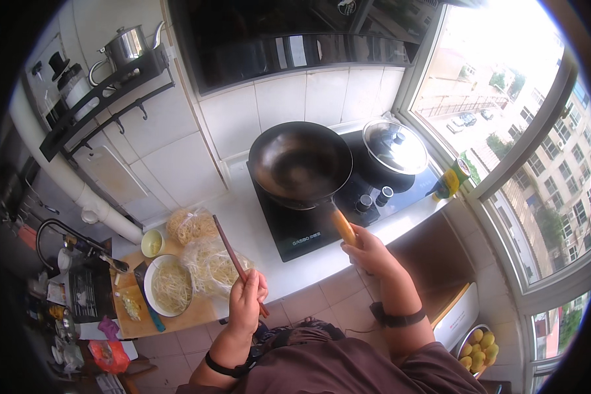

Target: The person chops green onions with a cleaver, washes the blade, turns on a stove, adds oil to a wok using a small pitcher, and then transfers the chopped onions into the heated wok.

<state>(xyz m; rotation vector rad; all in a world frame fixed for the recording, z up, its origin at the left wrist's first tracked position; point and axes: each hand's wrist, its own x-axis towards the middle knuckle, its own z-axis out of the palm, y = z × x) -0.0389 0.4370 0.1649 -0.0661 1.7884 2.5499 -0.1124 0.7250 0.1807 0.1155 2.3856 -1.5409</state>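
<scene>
My left hand (247,299) is closed around wooden chopsticks (230,251), whose tips point up and away over the counter. With my right hand (367,249) I grip the wooden handle (344,226) of a dark wok (300,165), which sits over the left side of a black gas hob (295,231). Left of the chopsticks, a white bowl (168,285) of bean sprouts stands beside a clear plastic bag (212,266) with more sprouts. Behind these lies a bag of noodles (189,225), next to a small green bowl (152,244).
A glass-lidded pan (395,147) covers the hob's right side, with a yellow-green bottle (453,180) beside the window. Chopped garlic (131,306) and a knife (153,317) lie on a wooden cutting board (192,317). The range hood (295,49) overhangs the wall side; a shelf (103,93) juts out at left.
</scene>
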